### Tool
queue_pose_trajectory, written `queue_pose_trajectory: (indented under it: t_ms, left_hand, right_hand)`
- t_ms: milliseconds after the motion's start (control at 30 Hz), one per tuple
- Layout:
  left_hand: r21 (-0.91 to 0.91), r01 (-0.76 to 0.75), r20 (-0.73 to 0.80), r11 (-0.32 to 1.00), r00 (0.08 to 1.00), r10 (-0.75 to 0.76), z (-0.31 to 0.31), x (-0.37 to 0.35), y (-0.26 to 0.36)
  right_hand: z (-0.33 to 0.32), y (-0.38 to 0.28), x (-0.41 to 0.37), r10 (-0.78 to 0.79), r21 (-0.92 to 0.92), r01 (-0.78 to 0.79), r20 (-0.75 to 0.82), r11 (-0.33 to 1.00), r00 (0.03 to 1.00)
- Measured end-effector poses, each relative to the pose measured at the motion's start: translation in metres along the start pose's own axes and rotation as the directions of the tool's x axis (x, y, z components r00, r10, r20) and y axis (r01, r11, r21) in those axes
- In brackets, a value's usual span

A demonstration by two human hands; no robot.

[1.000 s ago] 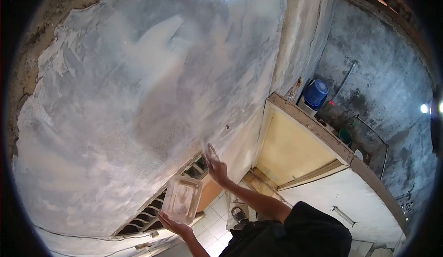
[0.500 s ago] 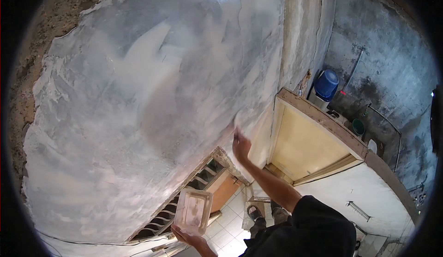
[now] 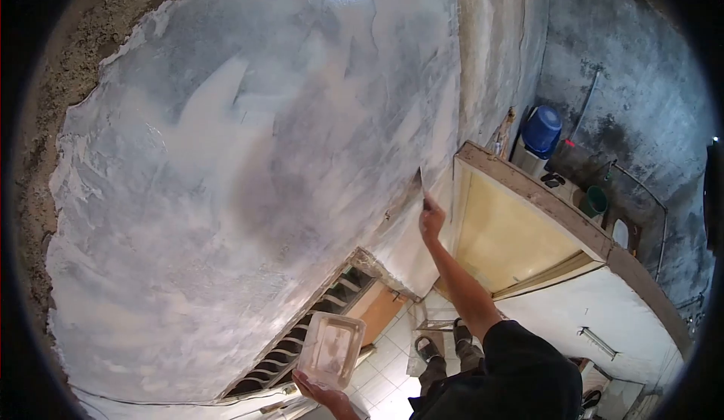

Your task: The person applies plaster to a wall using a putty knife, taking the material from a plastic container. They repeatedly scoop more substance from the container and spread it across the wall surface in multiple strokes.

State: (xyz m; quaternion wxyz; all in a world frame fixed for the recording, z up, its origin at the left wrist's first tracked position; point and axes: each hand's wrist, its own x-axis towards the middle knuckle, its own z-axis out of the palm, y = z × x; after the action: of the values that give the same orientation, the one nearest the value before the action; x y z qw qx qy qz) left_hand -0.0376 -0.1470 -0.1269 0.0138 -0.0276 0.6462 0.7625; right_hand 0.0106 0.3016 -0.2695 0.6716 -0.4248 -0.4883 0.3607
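My right hand (image 3: 431,221) is closed round the dark handle of a putty knife (image 3: 421,184), whose thin blade points up against the plastered wall (image 3: 324,156). White and grey patches of filler streak that wall. Lower down, my left hand (image 3: 324,396) grips the near end of a shallow clear plastic container (image 3: 311,344). Pale residue coats the container's inside. Some of the left fingers are hidden beneath it.
Below the wall is a barred window opening (image 3: 283,356). At the right stands a yellowish panel (image 3: 505,231) under a ledge (image 3: 539,201). Beyond it are a blue bucket (image 3: 541,130) and a green bucket (image 3: 594,201). My sandalled feet (image 3: 427,348) stand on a small platform above floor tiles.
My right hand has moved up and right along the wall with the putty knife. The view has shifted slightly, and the container appears a little further right.
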Motion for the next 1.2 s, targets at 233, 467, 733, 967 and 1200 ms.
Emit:
queue_pose_trajectory:
  t_ms: [233,467,733,967,1200]
  left_hand:
    - [-0.027,-0.005,-0.03,1.0,1.0,0.005,-0.001,-0.001,-0.009]
    - [0.057,-0.064,0.038,0.996,0.997,0.062,-0.003,-0.008,-0.005]
    - [0.015,-0.017,-0.019,1.0,1.0,0.017,0.02,-0.016,0.0]
    - [-0.001,-0.002,0.021,1.0,1.0,0.002,0.016,-0.016,-0.011]
    - [-0.084,0.053,0.056,0.995,0.997,-0.049,0.039,-0.027,0.01]
  right_hand:
    - [-0.018,-0.013,-0.169,0.127,-0.179,-0.052,0.442,0.982,0.888]
    - [-0.024,-0.018,-0.102,0.331,0.123,-0.332,0.024,0.935,0.943]
    - [0.006,-0.083,-0.202,0.236,-0.296,-0.097,0.48,0.95,0.845]
    - [-0.016,-0.09,-0.148,0.226,-0.112,-0.201,0.311,0.973,0.923]
    - [-0.005,-0.102,-0.155,0.236,-0.254,-0.123,0.484,0.959,0.842]
